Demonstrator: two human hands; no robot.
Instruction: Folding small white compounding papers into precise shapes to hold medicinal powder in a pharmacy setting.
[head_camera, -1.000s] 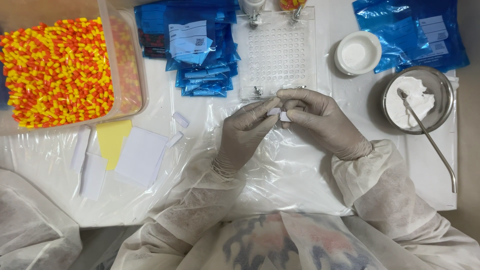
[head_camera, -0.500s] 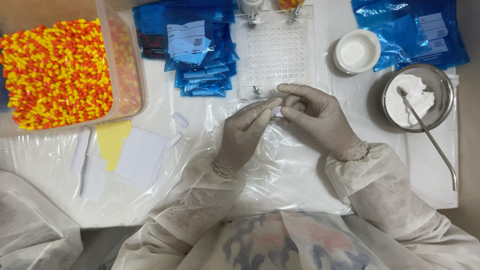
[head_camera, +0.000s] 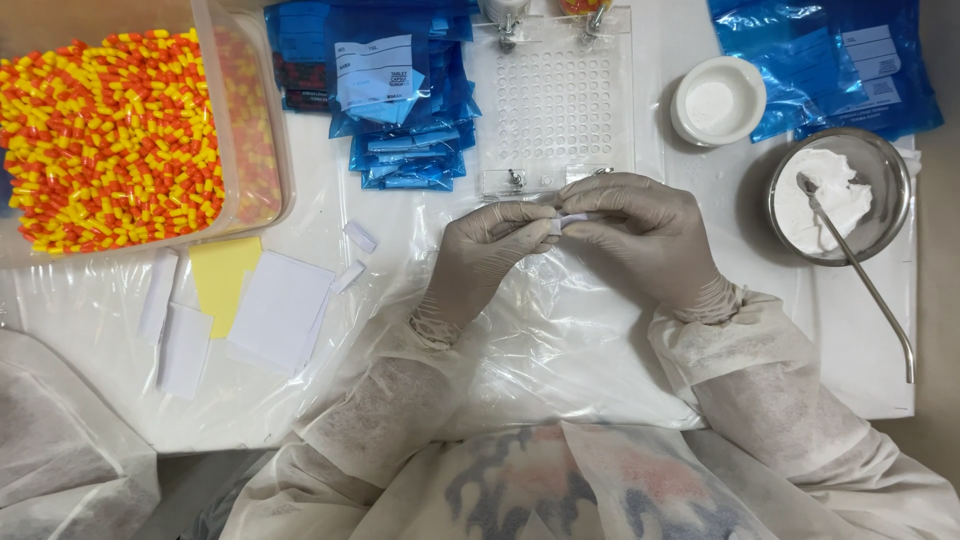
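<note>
My left hand (head_camera: 487, 252) and my right hand (head_camera: 640, 238), both in pale gloves, meet fingertip to fingertip over a clear plastic sheet (head_camera: 560, 350). Between them they pinch a small white strip of paper (head_camera: 572, 220). Just beyond the fingers lies a clear perforated capsule tray (head_camera: 560, 100) with many small holes. White sleeves cover both forearms.
A clear tub (head_camera: 245, 120) of red-and-yellow capsules (head_camera: 100, 130) stands at far left. Blue pouches (head_camera: 400, 90) lie beside the tray, more (head_camera: 830, 60) at far right. A white dish (head_camera: 718, 100), a metal bowl of white powder (head_camera: 838, 195) with a spatula (head_camera: 870, 290), and paper slips (head_camera: 270, 310).
Both hands have shifted slightly toward me and rotated a little while still working the small white strip between the fingertips.
</note>
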